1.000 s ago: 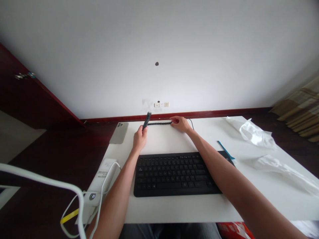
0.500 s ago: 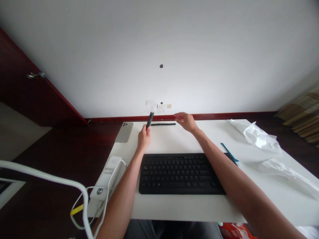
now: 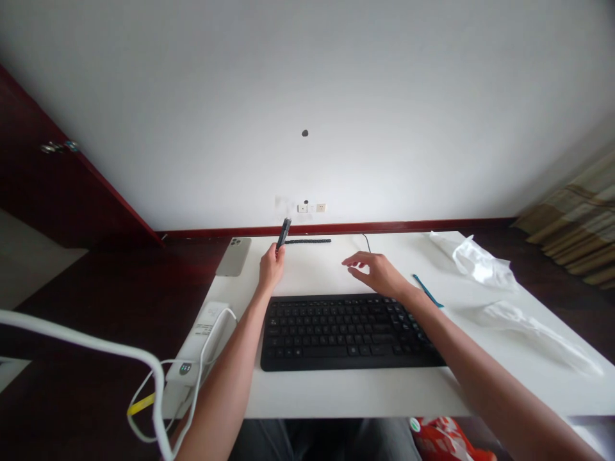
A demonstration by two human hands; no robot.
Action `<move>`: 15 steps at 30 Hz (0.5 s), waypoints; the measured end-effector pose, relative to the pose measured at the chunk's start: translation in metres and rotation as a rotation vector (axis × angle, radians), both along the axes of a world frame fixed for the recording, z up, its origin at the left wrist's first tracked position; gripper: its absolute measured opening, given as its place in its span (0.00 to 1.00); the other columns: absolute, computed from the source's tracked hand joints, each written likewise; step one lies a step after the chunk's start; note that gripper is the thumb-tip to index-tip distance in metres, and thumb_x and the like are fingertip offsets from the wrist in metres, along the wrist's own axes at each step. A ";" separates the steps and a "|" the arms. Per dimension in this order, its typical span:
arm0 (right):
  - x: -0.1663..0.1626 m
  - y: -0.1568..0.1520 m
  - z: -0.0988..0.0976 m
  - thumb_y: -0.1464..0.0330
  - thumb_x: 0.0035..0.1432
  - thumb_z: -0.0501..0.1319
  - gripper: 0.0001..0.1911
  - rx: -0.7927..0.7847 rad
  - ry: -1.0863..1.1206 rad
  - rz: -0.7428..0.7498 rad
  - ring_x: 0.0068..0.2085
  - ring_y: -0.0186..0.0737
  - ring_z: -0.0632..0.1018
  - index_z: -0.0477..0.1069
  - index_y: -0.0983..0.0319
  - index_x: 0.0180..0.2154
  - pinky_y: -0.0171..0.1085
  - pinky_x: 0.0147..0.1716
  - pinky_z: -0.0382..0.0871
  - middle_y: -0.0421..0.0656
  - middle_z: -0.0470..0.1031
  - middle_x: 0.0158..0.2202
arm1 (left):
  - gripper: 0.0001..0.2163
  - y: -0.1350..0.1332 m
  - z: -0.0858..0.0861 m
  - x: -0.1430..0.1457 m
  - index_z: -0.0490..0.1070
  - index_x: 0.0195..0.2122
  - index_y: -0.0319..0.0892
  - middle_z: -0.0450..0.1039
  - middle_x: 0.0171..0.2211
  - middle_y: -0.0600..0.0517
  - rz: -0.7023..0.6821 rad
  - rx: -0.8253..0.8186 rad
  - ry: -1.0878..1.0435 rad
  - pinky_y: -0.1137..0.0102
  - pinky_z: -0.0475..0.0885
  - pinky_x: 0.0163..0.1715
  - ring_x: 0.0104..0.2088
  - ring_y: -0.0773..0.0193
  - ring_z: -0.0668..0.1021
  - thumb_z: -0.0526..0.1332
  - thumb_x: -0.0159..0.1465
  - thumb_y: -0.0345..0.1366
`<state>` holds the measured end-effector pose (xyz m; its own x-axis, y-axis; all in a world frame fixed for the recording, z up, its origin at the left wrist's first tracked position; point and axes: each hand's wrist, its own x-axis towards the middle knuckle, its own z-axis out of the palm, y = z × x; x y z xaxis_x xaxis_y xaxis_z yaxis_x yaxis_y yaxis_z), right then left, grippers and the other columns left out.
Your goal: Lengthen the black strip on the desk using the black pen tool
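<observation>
My left hand (image 3: 271, 267) is closed around a slim black tool (image 3: 283, 234) with a light tip; its exact kind I cannot make out. The tool points up and away, above the far left part of the white table. My right hand (image 3: 375, 271), fingers parted and curved with nothing seen in them, is just beyond the upper right of the black keyboard (image 3: 331, 336). My right forearm covers the keyboard's right end. A thin black segmented strip (image 3: 310, 241) lies along the table's far edge, beside the tool.
A phone (image 3: 233, 257) lies at the table's far left, with a white power strip (image 3: 202, 336) and cables nearer me. To the right are a thin blue tool (image 3: 427, 291) and crumpled white plastic bags (image 3: 480, 262). A red package (image 3: 446, 438) sits below the near edge.
My right hand has drawn back from the table's far edge towards the keyboard, uncovering a thin dark cord there. My left hand still grips the black tool. The view has shifted slightly.
</observation>
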<state>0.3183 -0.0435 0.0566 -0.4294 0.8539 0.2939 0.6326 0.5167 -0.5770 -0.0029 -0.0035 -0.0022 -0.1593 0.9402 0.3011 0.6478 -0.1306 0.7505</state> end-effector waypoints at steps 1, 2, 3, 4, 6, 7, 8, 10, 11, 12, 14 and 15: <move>0.005 -0.003 -0.004 0.65 0.64 0.61 0.12 -0.014 0.018 -0.014 0.40 0.44 0.81 0.81 0.54 0.46 0.44 0.42 0.78 0.44 0.83 0.46 | 0.18 0.000 0.000 0.000 0.72 0.43 0.44 0.71 0.26 0.52 0.003 -0.001 0.005 0.71 0.61 0.30 0.26 0.59 0.73 0.50 0.73 0.50; 0.010 -0.005 -0.008 0.64 0.64 0.61 0.12 -0.024 0.039 -0.031 0.40 0.45 0.81 0.81 0.55 0.45 0.44 0.43 0.78 0.44 0.83 0.47 | 0.18 0.000 0.000 -0.001 0.73 0.44 0.44 0.71 0.25 0.52 0.008 -0.002 0.012 0.71 0.61 0.30 0.26 0.59 0.74 0.50 0.73 0.50; 0.013 -0.005 -0.011 0.64 0.64 0.60 0.12 -0.032 0.058 -0.049 0.40 0.44 0.81 0.81 0.55 0.45 0.44 0.43 0.78 0.44 0.83 0.46 | 0.19 0.000 0.000 -0.001 0.73 0.45 0.44 0.72 0.25 0.52 0.016 -0.002 0.021 0.70 0.61 0.30 0.26 0.58 0.74 0.50 0.73 0.51; 0.016 -0.005 -0.014 0.64 0.65 0.60 0.12 -0.038 0.070 -0.069 0.40 0.44 0.81 0.81 0.55 0.45 0.44 0.43 0.78 0.44 0.83 0.46 | 0.19 -0.001 0.000 -0.002 0.74 0.46 0.43 0.72 0.26 0.51 0.023 0.000 0.028 0.70 0.62 0.30 0.27 0.58 0.74 0.50 0.73 0.51; 0.020 -0.003 -0.017 0.64 0.64 0.60 0.12 -0.041 0.074 -0.099 0.39 0.44 0.81 0.81 0.55 0.45 0.43 0.43 0.78 0.43 0.83 0.46 | 0.20 -0.001 0.000 -0.002 0.74 0.48 0.43 0.75 0.28 0.49 0.034 0.010 0.034 0.69 0.64 0.32 0.29 0.56 0.76 0.50 0.73 0.50; 0.021 -0.002 -0.018 0.64 0.64 0.60 0.12 -0.039 0.070 -0.106 0.38 0.43 0.81 0.81 0.56 0.45 0.43 0.43 0.77 0.43 0.83 0.46 | 0.20 -0.002 0.000 -0.003 0.74 0.49 0.43 0.76 0.30 0.48 0.035 0.014 0.032 0.69 0.65 0.33 0.30 0.56 0.77 0.49 0.73 0.50; 0.021 -0.002 -0.018 0.65 0.64 0.60 0.12 -0.035 0.067 -0.108 0.38 0.43 0.81 0.81 0.56 0.45 0.43 0.43 0.77 0.43 0.84 0.45 | 0.20 -0.002 0.000 -0.003 0.74 0.50 0.43 0.78 0.32 0.47 0.032 0.018 0.027 0.69 0.66 0.34 0.32 0.56 0.78 0.49 0.73 0.50; 0.021 -0.003 -0.018 0.65 0.64 0.60 0.12 -0.030 0.074 -0.103 0.38 0.43 0.81 0.81 0.56 0.44 0.42 0.43 0.76 0.43 0.84 0.44 | 0.21 -0.002 0.000 -0.003 0.74 0.51 0.42 0.80 0.37 0.45 0.022 0.027 0.015 0.68 0.68 0.36 0.35 0.55 0.79 0.49 0.73 0.50; 0.021 -0.004 -0.017 0.65 0.64 0.60 0.12 -0.032 0.081 -0.099 0.38 0.43 0.81 0.82 0.56 0.44 0.42 0.43 0.76 0.43 0.84 0.43 | 0.21 -0.003 0.000 -0.003 0.74 0.52 0.42 0.80 0.38 0.44 0.019 0.031 0.010 0.68 0.68 0.37 0.35 0.56 0.79 0.49 0.73 0.49; 0.020 -0.006 -0.017 0.65 0.64 0.60 0.12 -0.037 0.086 -0.095 0.38 0.43 0.81 0.82 0.56 0.44 0.41 0.43 0.76 0.43 0.84 0.42 | 0.21 -0.003 0.000 -0.003 0.74 0.53 0.42 0.80 0.39 0.44 0.017 0.037 0.007 0.68 0.69 0.37 0.36 0.56 0.79 0.49 0.73 0.49; 0.018 -0.009 -0.016 0.63 0.65 0.60 0.12 -0.045 0.100 -0.082 0.37 0.42 0.81 0.82 0.56 0.44 0.40 0.43 0.75 0.42 0.84 0.41 | 0.22 -0.005 0.002 -0.002 0.73 0.55 0.42 0.80 0.39 0.45 0.018 0.056 0.006 0.69 0.69 0.37 0.36 0.57 0.79 0.50 0.72 0.50; 0.016 -0.011 -0.015 0.62 0.65 0.60 0.12 -0.048 0.110 -0.074 0.37 0.41 0.80 0.81 0.56 0.44 0.40 0.42 0.75 0.42 0.84 0.40 | 0.22 -0.006 0.004 -0.002 0.73 0.55 0.42 0.79 0.39 0.45 0.019 0.068 0.011 0.69 0.69 0.36 0.35 0.57 0.78 0.50 0.72 0.50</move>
